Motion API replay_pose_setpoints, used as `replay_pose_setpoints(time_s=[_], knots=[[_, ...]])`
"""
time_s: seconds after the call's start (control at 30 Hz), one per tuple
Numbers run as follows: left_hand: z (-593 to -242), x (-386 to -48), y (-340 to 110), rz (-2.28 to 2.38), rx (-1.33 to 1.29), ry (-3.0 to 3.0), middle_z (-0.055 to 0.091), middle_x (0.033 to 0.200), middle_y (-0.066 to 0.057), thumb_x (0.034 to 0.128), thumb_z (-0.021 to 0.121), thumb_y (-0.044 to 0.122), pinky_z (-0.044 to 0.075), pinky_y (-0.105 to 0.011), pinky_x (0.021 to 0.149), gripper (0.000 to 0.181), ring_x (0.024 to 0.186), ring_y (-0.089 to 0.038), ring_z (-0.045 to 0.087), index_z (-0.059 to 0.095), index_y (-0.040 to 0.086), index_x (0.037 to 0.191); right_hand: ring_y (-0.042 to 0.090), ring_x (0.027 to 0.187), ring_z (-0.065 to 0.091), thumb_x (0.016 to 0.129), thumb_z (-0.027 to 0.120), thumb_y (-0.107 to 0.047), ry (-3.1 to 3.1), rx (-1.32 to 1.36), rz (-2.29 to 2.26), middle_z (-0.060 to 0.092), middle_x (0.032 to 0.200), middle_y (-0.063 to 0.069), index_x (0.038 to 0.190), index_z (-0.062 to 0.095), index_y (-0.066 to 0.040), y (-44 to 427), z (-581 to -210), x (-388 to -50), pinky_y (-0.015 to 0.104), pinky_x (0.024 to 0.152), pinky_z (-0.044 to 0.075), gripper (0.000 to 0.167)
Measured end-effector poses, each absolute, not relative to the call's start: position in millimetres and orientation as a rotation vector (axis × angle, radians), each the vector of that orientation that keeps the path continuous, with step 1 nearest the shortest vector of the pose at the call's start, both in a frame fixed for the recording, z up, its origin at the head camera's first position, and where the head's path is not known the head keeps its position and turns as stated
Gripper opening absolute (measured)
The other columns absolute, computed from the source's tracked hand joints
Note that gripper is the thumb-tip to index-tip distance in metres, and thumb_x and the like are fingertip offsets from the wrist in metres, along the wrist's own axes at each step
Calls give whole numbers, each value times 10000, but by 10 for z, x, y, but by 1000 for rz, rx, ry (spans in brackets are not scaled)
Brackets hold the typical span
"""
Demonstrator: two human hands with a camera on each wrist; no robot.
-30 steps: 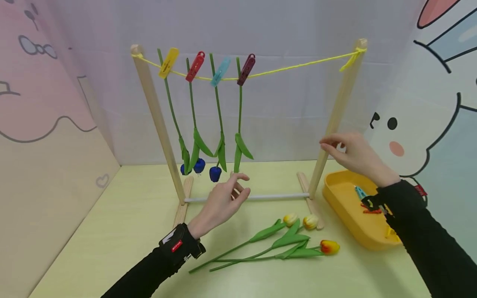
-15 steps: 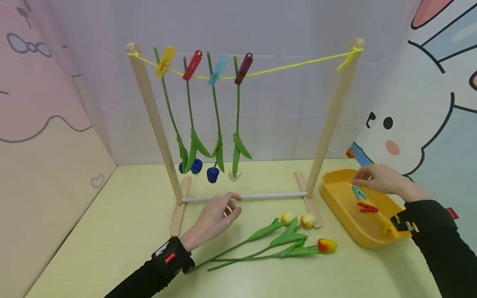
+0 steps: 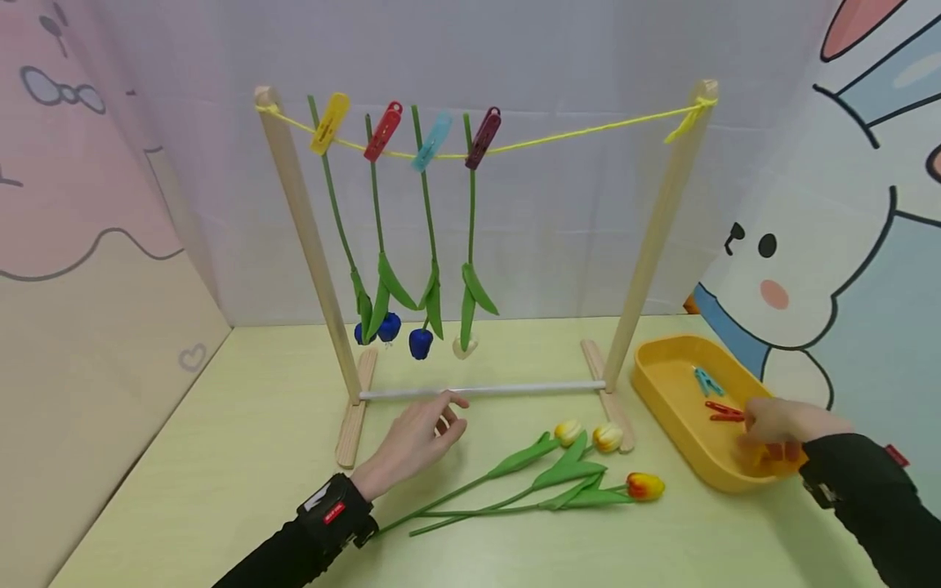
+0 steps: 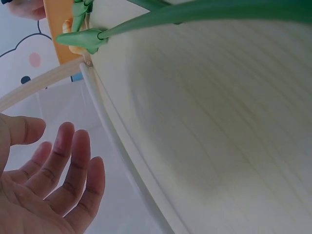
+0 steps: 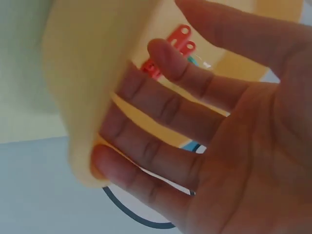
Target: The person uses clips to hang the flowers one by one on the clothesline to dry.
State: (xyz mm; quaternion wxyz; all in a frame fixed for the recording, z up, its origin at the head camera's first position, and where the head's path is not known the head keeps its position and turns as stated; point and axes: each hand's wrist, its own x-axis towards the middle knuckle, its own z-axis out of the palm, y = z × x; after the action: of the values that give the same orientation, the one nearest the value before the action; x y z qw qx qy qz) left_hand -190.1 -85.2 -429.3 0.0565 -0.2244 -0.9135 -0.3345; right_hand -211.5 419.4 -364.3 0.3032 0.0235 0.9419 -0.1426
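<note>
My right hand [image 3: 785, 423] reaches into the yellow tray [image 3: 680, 425]. In the right wrist view its fingers are spread and slightly bent, with thumb and forefinger apart and nothing seen between them. A red clothespin [image 3: 725, 411] lies just left of that hand, and a light-blue clothespin [image 3: 709, 380] farther back. Something yellow under the fingers is blurred and mostly covered. My left hand [image 3: 415, 445] hovers relaxed in front of the rack's white bar [image 3: 529, 387], holding nothing. Right of it, three artificial tulips [image 3: 547, 482] lie on the table, two yellow-white and one orange-yellow.
A wooden rack with a left post [image 3: 305, 237] and right post [image 3: 662, 237] carries a yellow string [image 3: 581, 131]. Several tulips hang upside down on it from yellow, red, light-blue and dark-red clothespins. A cartoon-printed backdrop [image 3: 794, 318] stands at the right.
My right hand has come down from beside the right post into the tray, then toward its near right end. The left hand has dropped away from the fourth hanging tulip, slightly left.
</note>
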Motion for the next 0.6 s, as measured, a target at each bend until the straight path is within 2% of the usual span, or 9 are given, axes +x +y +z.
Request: replay_pose_setpoints(time_s=[0.13, 0.33, 0.6], knots=[[-4290, -1898, -847, -1010, -688, -2784, 715, 841, 47, 973, 649, 158, 460, -193, 611, 209, 727, -74, 634, 659, 142, 1182, 257, 750, 483, 940, 707, -268, 2512, 150, -459, 432, 798, 94, 998, 494, 32, 4171, -3730, -2067, 318, 662, 404, 372], [-4290, -1893, -834, -1011, -709, -2804, 714, 848, 47, 981, 638, 168, 451, -199, 596, 215, 728, -73, 631, 654, 141, 1194, 247, 712, 487, 889, 694, -162, 2562, 116, -448, 438, 785, 101, 994, 504, 50, 4164, -3825, -2056, 306, 630, 402, 303], [-4301, -1883, -835, -1007, -706, -2812, 714, 851, 59, 985, 635, 188, 452, -196, 589, 218, 724, -45, 621, 648, 167, 1202, 244, 714, 496, 895, 678, -171, 2569, 129, -405, 460, 808, 123, 1019, 494, 67, 4179, -3888, -2059, 288, 624, 404, 325]])
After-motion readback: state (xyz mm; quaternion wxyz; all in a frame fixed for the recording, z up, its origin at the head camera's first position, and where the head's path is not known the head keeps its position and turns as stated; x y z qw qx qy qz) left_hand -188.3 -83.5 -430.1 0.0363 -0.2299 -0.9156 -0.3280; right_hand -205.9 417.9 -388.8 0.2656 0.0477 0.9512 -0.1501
